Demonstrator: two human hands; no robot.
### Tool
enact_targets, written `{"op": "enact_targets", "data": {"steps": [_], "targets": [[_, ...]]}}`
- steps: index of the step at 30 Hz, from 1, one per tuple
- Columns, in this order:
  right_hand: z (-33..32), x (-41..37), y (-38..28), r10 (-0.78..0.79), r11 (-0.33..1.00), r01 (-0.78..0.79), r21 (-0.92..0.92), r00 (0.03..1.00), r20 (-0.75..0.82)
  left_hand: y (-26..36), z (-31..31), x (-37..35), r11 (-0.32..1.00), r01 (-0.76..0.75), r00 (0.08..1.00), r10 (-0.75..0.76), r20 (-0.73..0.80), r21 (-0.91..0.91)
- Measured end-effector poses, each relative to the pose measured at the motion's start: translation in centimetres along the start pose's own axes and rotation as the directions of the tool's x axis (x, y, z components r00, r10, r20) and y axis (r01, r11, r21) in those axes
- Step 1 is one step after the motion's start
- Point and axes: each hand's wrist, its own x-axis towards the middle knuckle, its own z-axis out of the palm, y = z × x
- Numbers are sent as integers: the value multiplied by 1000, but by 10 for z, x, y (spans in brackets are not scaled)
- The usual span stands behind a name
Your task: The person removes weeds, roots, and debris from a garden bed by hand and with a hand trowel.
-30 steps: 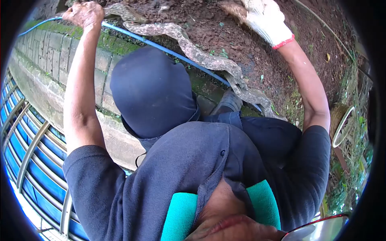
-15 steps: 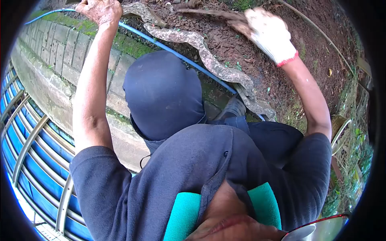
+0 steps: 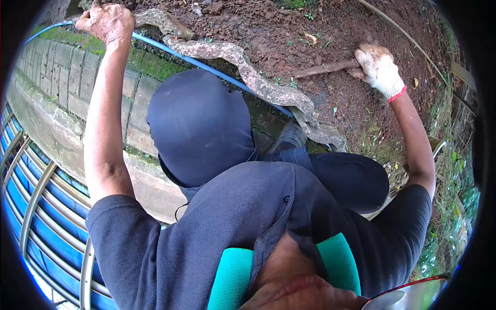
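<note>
At the top left is my bare left hand (image 3: pixel 109 25), its fingers curled beside the blue pipe (image 3: pixel 175 51) and the far end of the wavy stone edging (image 3: pixel 235 57). Whatever its fingers close on is hidden. My right hand (image 3: pixel 380 67) wears a white knitted glove with a red cuff and soil-stained fingers. It grips a soil-brown stick (image 3: pixel 326 69), which points left low over the bare brown soil (image 3: pixel 258 26). The tip of the stick lies close to the edging.
A mossy brick path (image 3: pixel 77 77) runs along the left, beside a low concrete ledge (image 3: pixel 57 119). Beyond it stands a metal railing with blue panels (image 3: pixel 46 206). My bent knee (image 3: pixel 201 126) is near the edging. A thin hose (image 3: pixel 408 39) crosses the soil at right.
My right hand has moved right and down with the stick, which was blurred further up over the soil. My left hand has shifted slightly left and down.
</note>
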Motion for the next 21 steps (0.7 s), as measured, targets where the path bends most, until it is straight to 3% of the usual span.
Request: {"op": "enact_targets", "data": {"steps": [4,6,8,9,10,11,12,13,15,17,19,20,21], "targets": [[-17,-8,-10,109,982,-132,138,980,167,9,4,-5,991,-79,995,85,-53,106],[-5,-18,-19,147,976,-120,183,979,-142,10,5,-7,962,-144,987,157,-35,230],[3,-7,-20,163,980,-154,128,985,-62,10,4,-8,841,-265,961,272,55,471],[4,6,-23,172,981,-168,98,985,-31,11,4,-7,818,-282,955,291,62,501],[7,23,-26,207,976,-202,81,977,-50,21,9,-9,870,-233,968,249,20,435],[8,46,-29,238,970,-233,61,969,-71,28,21,-14,980,-138,985,152,-87,145],[8,68,-36,269,963,-266,46,960,-83,35,34,-19,981,-86,980,51,-192,-175],[0,95,-42,252,967,-248,51,963,-99,37,35,-21,958,-86,985,41,-166,-272],[-22,137,-52,213,977,-214,-5,973,-93,45,37,-27,947,-16,982,-45,-182,-322],[-20,134,-57,280,959,-274,77,956,-85,47,40,-26,928,41,977,-114,-178,-369],[-30,124,-64,362,926,-348,149,928,-84,54,48,-29,953,45,966,-119,-230,-301],[-21,110,-63,352,930,-325,171,923,-155,58,49,-30,964,52,959,-121,-257,-261],[-30,100,-71,366,911,-349,218,930,-42,53,49,-27,978,8,954,-69,-291,-206]]}}
